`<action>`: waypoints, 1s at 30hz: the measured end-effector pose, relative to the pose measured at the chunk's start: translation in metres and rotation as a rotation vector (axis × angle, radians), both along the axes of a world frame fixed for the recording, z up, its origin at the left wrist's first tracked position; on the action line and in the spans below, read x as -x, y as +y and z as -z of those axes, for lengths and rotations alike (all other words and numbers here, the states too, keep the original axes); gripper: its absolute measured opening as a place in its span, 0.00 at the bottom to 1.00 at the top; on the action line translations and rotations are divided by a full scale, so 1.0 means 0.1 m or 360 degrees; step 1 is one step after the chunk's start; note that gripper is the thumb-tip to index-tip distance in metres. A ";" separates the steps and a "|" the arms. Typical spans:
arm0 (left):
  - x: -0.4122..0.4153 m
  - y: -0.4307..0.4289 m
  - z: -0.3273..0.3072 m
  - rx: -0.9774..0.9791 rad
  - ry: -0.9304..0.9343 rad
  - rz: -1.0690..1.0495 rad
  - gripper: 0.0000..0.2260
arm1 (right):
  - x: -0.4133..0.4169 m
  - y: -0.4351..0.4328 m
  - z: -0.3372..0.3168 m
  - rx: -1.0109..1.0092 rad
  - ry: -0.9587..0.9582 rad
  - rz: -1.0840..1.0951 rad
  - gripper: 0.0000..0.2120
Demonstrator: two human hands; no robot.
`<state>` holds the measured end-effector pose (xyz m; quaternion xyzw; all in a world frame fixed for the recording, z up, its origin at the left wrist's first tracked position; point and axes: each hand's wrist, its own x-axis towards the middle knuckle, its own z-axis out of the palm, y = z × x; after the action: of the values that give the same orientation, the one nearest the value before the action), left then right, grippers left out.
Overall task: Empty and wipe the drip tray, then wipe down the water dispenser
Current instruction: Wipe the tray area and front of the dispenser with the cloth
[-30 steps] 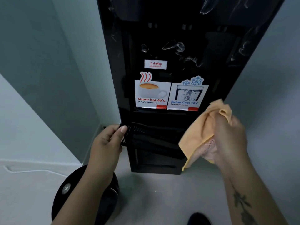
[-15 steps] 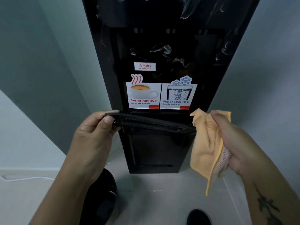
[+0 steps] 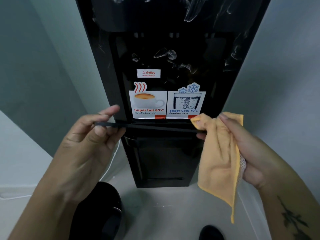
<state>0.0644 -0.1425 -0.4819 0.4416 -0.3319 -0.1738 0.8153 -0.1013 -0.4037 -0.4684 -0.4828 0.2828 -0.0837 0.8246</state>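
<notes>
A thin black drip tray (image 3: 155, 127) is held in the air in front of a tall black water dispenser (image 3: 164, 49), level with the lower edge of its two stickers and above the recess in the lower front. The tray is seen almost edge-on, as a narrow dark strip. Its long axis runs left to right across the dispenser's front, with the right end a little lower than the left. Whether it holds water cannot be seen.

The left hand (image 3: 90, 141) pinches the tray's left end between thumb and curled fingers, with the forefinger lifted above it. The right hand (image 3: 251, 153) grips an orange cloth (image 3: 220, 156), which hangs down from it. The cloth's top corner meets the tray's right end, and one fingertip shows just under that end.

The tray looks like light, stiff plastic, probably smooth and slippery if wet. Holding it at both short ends, as here, and keeping it level seems the safest way to avoid spilling. The cloth is soft and limp.

On the dispenser's front, one sticker (image 3: 149, 104) shows a steaming cup and reads "Super hot 85°C". The one (image 3: 186, 104) beside it shows iced water and reads "Super Cool 10°C". A small warning label (image 3: 148, 73) sits above them. The glossy black panel carries pale smears. The dispenser stands on a pale floor (image 3: 164, 213) between grey walls. A dark rounded object (image 3: 98, 213) lies at the lower left.
</notes>
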 end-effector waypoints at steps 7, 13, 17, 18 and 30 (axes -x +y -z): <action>-0.07 -0.10 0.48 -0.0163 0.0736 -0.0191 0.17 | -0.16 0.11 0.19 0.0097 0.0030 0.0444 0.19; -0.08 -0.24 0.63 -0.0495 0.0768 -0.0563 0.15 | -0.24 0.12 0.34 0.0828 0.0172 0.0427 0.09; -0.03 -0.41 0.59 -0.0728 0.0639 -0.0913 0.11 | -0.30 0.16 0.41 0.1366 0.0257 0.0539 0.09; 0.00 -0.45 0.59 -0.0773 0.0584 -0.0977 0.09 | -0.32 0.16 0.43 0.1457 0.0250 0.0615 0.10; 0.17 -0.64 0.59 -0.1244 -0.0118 -0.1259 0.10 | -0.56 0.18 0.52 0.2874 0.0492 -0.0222 0.25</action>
<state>0.0473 -0.2066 -0.5408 0.8078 -0.0802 0.0510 0.5817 -0.0451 -0.3859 -0.5209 -0.9654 0.1874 -0.1573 0.0905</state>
